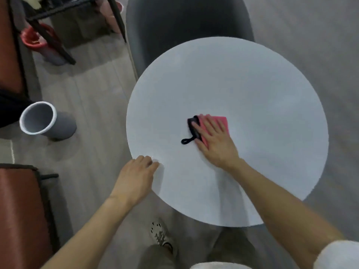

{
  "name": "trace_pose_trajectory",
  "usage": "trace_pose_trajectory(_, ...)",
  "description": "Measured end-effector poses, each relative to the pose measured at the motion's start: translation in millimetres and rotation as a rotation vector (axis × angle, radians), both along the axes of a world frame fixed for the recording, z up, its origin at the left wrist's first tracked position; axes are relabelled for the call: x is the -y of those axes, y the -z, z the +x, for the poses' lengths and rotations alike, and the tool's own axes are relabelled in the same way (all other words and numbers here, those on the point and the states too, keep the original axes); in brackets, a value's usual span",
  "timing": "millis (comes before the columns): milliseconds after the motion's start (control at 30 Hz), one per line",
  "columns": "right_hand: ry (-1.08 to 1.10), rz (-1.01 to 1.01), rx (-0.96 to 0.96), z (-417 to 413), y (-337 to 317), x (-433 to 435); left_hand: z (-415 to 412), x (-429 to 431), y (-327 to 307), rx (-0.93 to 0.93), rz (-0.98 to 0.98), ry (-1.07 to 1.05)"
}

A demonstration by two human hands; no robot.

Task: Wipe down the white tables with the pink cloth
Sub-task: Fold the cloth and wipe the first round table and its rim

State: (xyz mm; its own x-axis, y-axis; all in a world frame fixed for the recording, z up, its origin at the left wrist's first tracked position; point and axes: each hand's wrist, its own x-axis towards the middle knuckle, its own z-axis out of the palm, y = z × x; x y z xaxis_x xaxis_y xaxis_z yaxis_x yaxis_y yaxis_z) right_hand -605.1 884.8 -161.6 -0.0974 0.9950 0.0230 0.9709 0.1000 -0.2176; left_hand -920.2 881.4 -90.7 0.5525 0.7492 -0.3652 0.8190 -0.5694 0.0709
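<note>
Cloth [223,122] on table [252,84] (chair [186,20] behind).

Right hand [215,144] flat; left hand [136,175] relaxed.

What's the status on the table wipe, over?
Copy: right hand flat, pressing pink cloth mid table. Meanwhile left hand rests on near-left edge, holding nothing. Beyond far edge, dark chair.

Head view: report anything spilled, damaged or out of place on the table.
Nothing stands out. The round white table shows no spill or damage; the right hand presses the pink cloth flat, and the left hand rests at its edge.
</note>
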Motion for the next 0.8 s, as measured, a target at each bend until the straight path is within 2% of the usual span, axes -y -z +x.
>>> trace_pose_trajectory(100, 0.545, -0.101, -0.002, 56.9, -7.0, 60.0, -21.2, 5.6, -10.0, 0.017, -0.034, 0.080)
trace_pose_trajectory(200, 0.916, -0.125, -0.014, 11.8, -10.6, 33.5, -51.5, 14.3, -18.4, 0.031, -0.038, 0.151)
trace_pose_trajectory(267, 0.854, -0.114, -0.032, -49.1, -15.1, -13.0, -71.7, 9.8, -18.9, 0.011, -0.026, 0.195)
trace_pose_trajectory(367, 0.444, -0.087, -0.026, -142.9, -13.3, -50.0, -95.7, -7.3, -18.6, -0.026, 0.026, 0.223)
trace_pose_trajectory(467, 0.235, -0.015, -0.063, -178.1, -1.9, 3.7, -101.4, -34.0, -12.4, 0.017, 0.081, 0.242)
trace_pose_trajectory(533, 0.209, 0.000, -0.050, -160.0, 5.9, 66.3, -90.3, -57.9, -1.7, 0.094, 0.103, 0.254)
trace_pose_trajectory(600, 0.347, -0.031, -0.023, -117.4, 8.1, 125.4, -73.9, -77.2, 12.5, 0.183, 0.110, 0.298)
trace_pose_trajectory(667, 0.577, -0.110, 0.009, -67.2, 1.6, 168.0, -57.1, -93.6, 25.9, 0.259, 0.121, 0.349)
trace_pose_trajectory(800, 1.065, -0.187, -0.043, -11.6, -5.9, 166.4, -36.6, -131.1, 43.5, 0.385, 0.141, 0.442)
